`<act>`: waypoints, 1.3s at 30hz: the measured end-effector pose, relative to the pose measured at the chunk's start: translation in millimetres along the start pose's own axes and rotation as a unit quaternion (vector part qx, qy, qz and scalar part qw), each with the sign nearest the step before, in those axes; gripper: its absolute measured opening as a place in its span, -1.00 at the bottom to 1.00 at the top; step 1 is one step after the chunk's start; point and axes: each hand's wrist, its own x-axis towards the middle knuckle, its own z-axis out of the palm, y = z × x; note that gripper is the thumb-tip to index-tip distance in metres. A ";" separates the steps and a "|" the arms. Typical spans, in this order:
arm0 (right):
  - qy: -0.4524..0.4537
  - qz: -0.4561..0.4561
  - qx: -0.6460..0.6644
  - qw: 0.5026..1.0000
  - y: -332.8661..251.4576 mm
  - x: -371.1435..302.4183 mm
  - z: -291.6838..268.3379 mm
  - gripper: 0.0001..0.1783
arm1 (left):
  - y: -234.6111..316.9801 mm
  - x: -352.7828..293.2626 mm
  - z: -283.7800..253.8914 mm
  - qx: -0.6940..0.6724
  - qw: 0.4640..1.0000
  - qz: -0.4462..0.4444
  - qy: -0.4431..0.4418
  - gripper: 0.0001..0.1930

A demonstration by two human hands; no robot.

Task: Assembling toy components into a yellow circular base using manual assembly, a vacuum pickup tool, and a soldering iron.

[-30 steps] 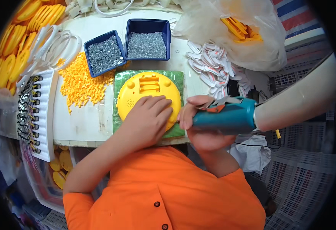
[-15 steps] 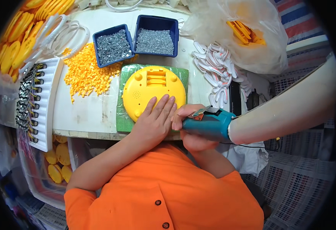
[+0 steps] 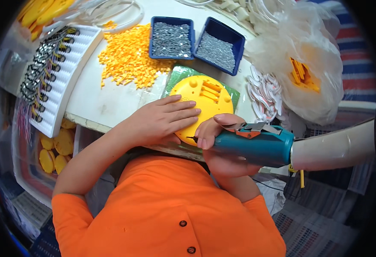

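A round yellow plastic housing (image 3: 209, 108) lies on a green mat (image 3: 181, 74), its battery compartment facing up. My left hand (image 3: 164, 119) rests flat across the housing's left part, fingers stretched out. In my right hand (image 3: 224, 155) is a teal electric screwdriver (image 3: 263, 147), gripped with the fingers wrapped round its front end. The tool lies almost level, its dark bit pointing left over the housing's near edge. Whether the bit touches the housing I cannot tell. A pale sleeve or arm-like tube (image 3: 333, 147) joins the screwdriver's rear.
Two blue bins (image 3: 170, 55) of small metal parts stand behind the mat. Small yellow pieces (image 3: 128, 58) lie heaped to their left, beside a white tray (image 3: 74, 77) of wired parts. White curved parts (image 3: 265, 96) and a plastic bag (image 3: 320, 43) are at right. A crate (image 3: 23, 165) holds yellow discs.
The whole view has turned and shifted. My left hand has slid toward the housing's left side. The screwdriver's bit now shows over the housing's near edge.
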 end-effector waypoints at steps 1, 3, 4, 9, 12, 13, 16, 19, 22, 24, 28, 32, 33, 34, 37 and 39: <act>-0.027 -0.019 -0.010 0.999 5.0 3.3 0.8 -0.08 | -0.8 -2.3 2.4 0.000 1.000 -0.009 0.003 -0.42; -0.049 -0.002 -0.018 0.999 5.0 7.9 2.8 -0.13 | -1.1 -5.0 6.3 -0.009 1.000 -0.007 0.028 -0.53; -0.050 0.042 -0.065 0.996 4.1 8.4 2.1 -0.15 | -1.7 -6.6 7.6 -0.010 0.999 -0.015 0.030 -0.53; -0.059 0.091 -0.073 0.991 14.0 4.9 2.8 -0.11 | -4.2 -6.5 14.3 -0.012 0.998 0.006 0.067 -0.58; -0.065 0.092 -0.124 0.986 15.6 5.0 -2.5 -0.02 | -5.2 -8.4 17.6 -0.012 0.998 0.011 0.065 -0.58; -0.063 0.106 -0.159 0.980 13.2 5.0 -3.4 0.00 | -5.4 -7.6 17.8 -0.013 0.998 0.011 0.067 -0.58; -0.075 0.119 -0.245 0.959 9.0 6.6 0.2 -0.01 | -5.6 -7.5 18.3 -0.010 0.998 0.012 0.065 -0.57; -0.006 0.272 -0.285 0.919 -8.0 20.5 16.7 -0.02 | -5.8 -8.0 16.6 -0.018 0.997 0.009 0.071 -0.57; -0.050 0.081 -0.005 0.995 -4.7 20.2 9.0 -0.48 | -3.4 -6.9 11.0 -0.001 0.998 0.008 0.065 -0.59; -0.042 0.045 -0.011 0.998 -6.7 32.0 3.7 -0.21 | -2.8 -14.8 8.8 -0.085 0.992 -0.047 0.086 -0.55; -0.014 -0.034 -0.038 0.999 -0.4 49.7 -4.6 0.12 | 0.0 -17.2 7.1 -0.074 0.990 -0.046 0.111 -0.50; -0.002 -0.036 -0.034 0.999 7.0 53.5 -8.1 0.16 | -1.0 -17.7 11.1 -0.089 0.986 -0.046 0.132 -0.51; -0.017 -0.040 -0.033 0.999 9.0 53.7 -9.4 0.16 | -0.9 -18.1 11.5 -0.092 0.985 -0.043 0.139 -0.50; -0.017 -0.038 -0.032 0.999 9.1 53.9 -8.9 0.16 | -0.9 -18.4 11.7 -0.092 0.985 -0.045 0.139 -0.50; -0.012 -0.019 -0.045 0.999 6.7 53.1 -4.5 0.15 | -1.3 -19.3 12.6 -0.093 0.984 -0.047 0.143 -0.51; -0.017 0.009 -0.029 0.999 2.2 47.3 -1.3 0.13 | -2.8 -20.4 14.1 -0.103 0.982 -0.049 0.147 -0.53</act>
